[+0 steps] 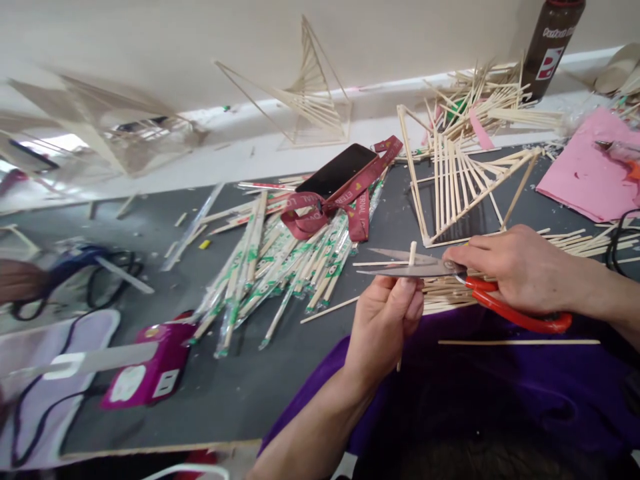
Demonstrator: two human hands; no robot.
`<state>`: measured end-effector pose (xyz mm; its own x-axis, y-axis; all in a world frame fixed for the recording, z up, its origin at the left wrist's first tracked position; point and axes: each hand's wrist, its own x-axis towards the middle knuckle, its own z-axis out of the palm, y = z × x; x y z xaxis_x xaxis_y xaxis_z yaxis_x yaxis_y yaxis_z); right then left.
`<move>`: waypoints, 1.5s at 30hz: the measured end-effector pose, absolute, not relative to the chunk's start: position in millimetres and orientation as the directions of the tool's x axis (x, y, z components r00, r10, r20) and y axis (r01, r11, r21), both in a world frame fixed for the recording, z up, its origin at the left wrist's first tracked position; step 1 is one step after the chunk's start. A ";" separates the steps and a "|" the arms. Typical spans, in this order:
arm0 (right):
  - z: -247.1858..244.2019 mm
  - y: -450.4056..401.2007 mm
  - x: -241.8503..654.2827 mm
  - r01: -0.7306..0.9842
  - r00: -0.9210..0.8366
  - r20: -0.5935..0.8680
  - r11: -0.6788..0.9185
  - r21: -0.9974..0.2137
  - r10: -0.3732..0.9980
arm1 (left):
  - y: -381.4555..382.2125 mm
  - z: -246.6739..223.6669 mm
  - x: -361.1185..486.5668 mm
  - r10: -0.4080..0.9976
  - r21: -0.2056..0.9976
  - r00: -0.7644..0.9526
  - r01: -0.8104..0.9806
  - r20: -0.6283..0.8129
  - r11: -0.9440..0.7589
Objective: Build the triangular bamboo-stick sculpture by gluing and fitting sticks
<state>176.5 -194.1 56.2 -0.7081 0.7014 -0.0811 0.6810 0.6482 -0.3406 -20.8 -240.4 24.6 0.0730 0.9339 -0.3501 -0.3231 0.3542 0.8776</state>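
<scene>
My left hand point(383, 320) is closed around a thin wooden chopstick point(413, 254), held roughly upright with its top poking above the fingers. Scissors point(435, 268) with orange handles are gripped in my right hand point(520, 270). Their parted blades lie on either side of the stick's upper end. Behind my hands stands a twisted frame of glued sticks point(463, 190). A bundle of loose sticks point(447, 293) lies under the scissors, partly hidden by my right hand. One single stick point(520, 342) rests across the purple cloth point(310, 380) on my lap.
Wrapped chopsticks point(280, 273) are heaped left of my hands, beside a phone point(337, 168) with a red lanyard point(305, 213). A magenta box point(150, 363) sits further left, near another person's hand point(20, 281) with a blue tool. A dark bottle point(553, 50) stands behind pink paper point(590, 167).
</scene>
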 end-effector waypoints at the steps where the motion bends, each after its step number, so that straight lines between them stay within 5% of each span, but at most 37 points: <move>1: 55.7 -194.7 176.0 0.674 -0.712 -0.077 0.648 -0.355 0.698 | -241.1 24.9 -20.9 0.931 0.869 0.087 -0.337 -0.353 0.362; 14: 41.8 -184.0 182.2 0.550 -0.774 0.039 0.701 -0.454 0.633 | -234.8 29.3 -44.1 0.856 0.733 0.389 -0.461 -0.341 0.501; 22: 42.5 -176.9 188.3 0.479 -0.823 0.042 0.731 -0.485 0.567 | -231.7 21.6 -50.3 0.706 0.534 0.637 -0.498 -0.310 0.683; 25: 42.2 -177.1 188.6 0.515 -0.809 0.035 0.737 -0.437 0.587 | -230.1 20.4 -46.7 0.753 0.592 0.558 -0.493 -0.348 0.638; 29: 42.4 -181.6 186.3 0.616 -0.758 0.012 0.721 -0.316 0.653 | -229.4 21.8 -38.0 0.917 0.832 0.173 -0.387 -0.359 0.399; 32: 43.8 -186.8 182.6 0.645 -0.742 -0.015 0.708 -0.287 0.670 | -230.5 22.4 -34.2 0.957 0.893 0.031 -0.353 -0.288 0.280; 37: 41.7 -190.3 178.4 0.645 -0.735 -0.023 0.689 -0.330 0.677 | -231.8 22.5 -34.1 0.950 0.861 0.070 -0.407 -0.303 0.305; 45: 39.9 -185.1 183.6 0.563 -0.779 -0.002 0.699 -0.441 0.627 | -231.5 22.5 -43.3 0.878 0.701 0.364 -0.537 -0.310 0.470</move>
<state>183.6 -185.1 39.9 -0.7792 0.6267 -0.0022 0.5632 0.6988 -0.4410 -43.3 -231.5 22.5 0.3640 0.8783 -0.3099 -0.5367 0.4698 0.7009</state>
